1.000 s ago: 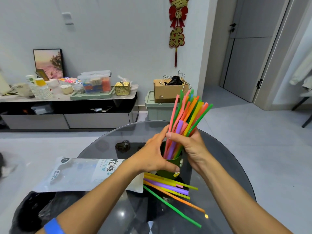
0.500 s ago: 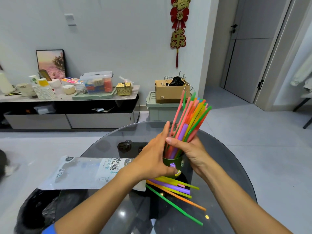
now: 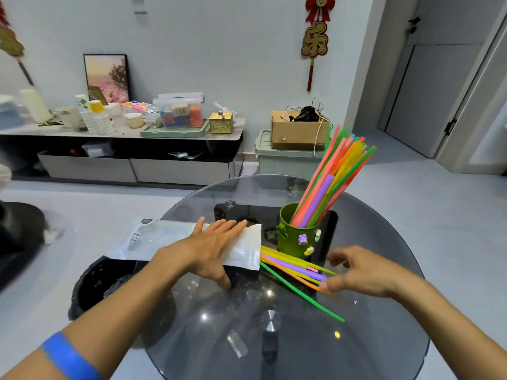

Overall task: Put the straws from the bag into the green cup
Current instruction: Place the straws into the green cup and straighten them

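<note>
The green cup [image 3: 290, 237] stands on the round glass table [image 3: 384, 311] and holds a bundle of coloured straws [image 3: 332, 182] that lean to the right. The white plastic bag [image 3: 164, 239] lies flat to the cup's left with its mouth towards the cup. Several loose straws [image 3: 293, 267] stick out of the bag's mouth and lie on the glass. My left hand [image 3: 214, 248] rests flat on the bag with straight fingers. My right hand [image 3: 359, 272] hovers at the right ends of the loose straws, fingers spread and blurred, thumb close to an orange straw.
A black bin bag [image 3: 109, 283] sits below the table's left edge. A low cabinet [image 3: 123, 149] with cups and boxes runs along the back wall. A green crate with a cardboard box [image 3: 296, 133] stands behind the table.
Both hands let go of the straw bundle in the cup. My left hand moved left onto the bag. My right hand dropped down to the loose straws on the table.
</note>
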